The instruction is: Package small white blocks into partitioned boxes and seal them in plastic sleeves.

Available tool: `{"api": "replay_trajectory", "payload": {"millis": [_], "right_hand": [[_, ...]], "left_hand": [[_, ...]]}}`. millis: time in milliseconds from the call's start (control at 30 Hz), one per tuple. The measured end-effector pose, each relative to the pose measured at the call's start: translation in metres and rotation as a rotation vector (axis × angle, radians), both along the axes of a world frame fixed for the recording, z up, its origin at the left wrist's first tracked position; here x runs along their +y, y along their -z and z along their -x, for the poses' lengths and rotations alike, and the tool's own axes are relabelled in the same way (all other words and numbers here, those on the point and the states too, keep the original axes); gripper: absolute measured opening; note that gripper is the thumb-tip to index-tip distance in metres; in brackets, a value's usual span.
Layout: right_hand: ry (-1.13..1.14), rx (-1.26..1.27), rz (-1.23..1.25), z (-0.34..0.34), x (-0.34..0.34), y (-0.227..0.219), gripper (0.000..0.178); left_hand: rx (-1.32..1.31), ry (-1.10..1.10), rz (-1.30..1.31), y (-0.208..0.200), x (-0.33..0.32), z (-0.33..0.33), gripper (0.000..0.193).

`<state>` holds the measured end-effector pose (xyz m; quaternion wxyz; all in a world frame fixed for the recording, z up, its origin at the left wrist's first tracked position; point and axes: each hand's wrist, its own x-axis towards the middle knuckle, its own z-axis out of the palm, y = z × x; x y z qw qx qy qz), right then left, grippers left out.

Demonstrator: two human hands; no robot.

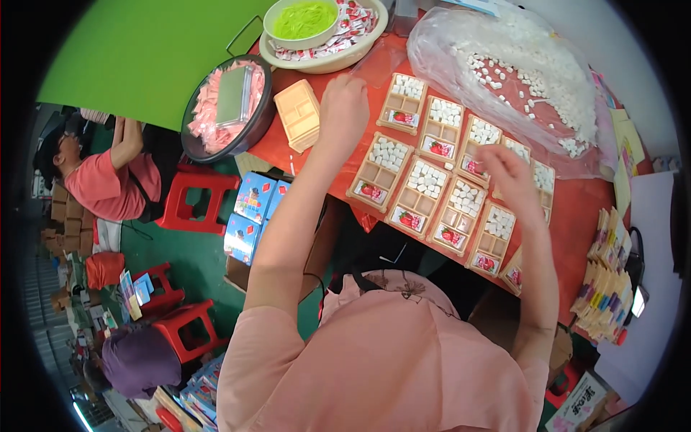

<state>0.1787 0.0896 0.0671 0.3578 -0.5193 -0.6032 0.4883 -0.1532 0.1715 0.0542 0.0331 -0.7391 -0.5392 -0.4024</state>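
Note:
My left hand is closed, fingers curled down, over the table between a stack of empty beige compartment trays and the filled ones. Beyond its fingertips lies a clear plastic piece; I cannot make out what the fingers hold. Above the back rows of filled trays hovers my right hand, its fingers bent and apart, with nothing visible in them. Near those fingers is a tray with a red-and-white strawberry packet. Several beige trays stand in rows, holding small white blocks and strawberry packets.
A large clear bag of white blocks spreads across the back right. At the back left are a cream basin of packets, a bowl of green pieces, and a black tub of pink packets. Blue boxes stand below the table's left edge.

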Motion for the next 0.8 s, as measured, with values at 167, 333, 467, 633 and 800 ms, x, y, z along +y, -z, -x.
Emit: {"api": "replay_trajectory", "payload": {"millis": [167, 333, 467, 633, 800], "right_hand": [[-0.1, -0.049, -0.091, 0.058, -0.02, 0.0, 0.022], [-0.105, -0.179, -0.201, 0.064, -0.045, -0.007, 0.02], [0.007, -0.122, -0.171, 0.056, -0.059, -0.01, 0.019], [0.093, 0.081, -0.015, 0.052, -0.071, -0.007, 0.02], [0.134, 0.356, 0.035, 0.063, -0.061, -0.006, 0.03]], "left_hand": [[0.768, -0.039, 0.204, 0.027, 0.061, -0.002, 0.013], [0.893, 0.028, 0.16, 0.041, 0.07, 0.003, 0.011], [0.768, 0.033, 0.175, 0.014, 0.044, 0.009, 0.012], [0.556, -0.005, 0.128, -0.023, -0.015, 0.004, 0.009], [0.214, 0.195, -0.024, -0.042, -0.093, -0.047, 0.016]]}}
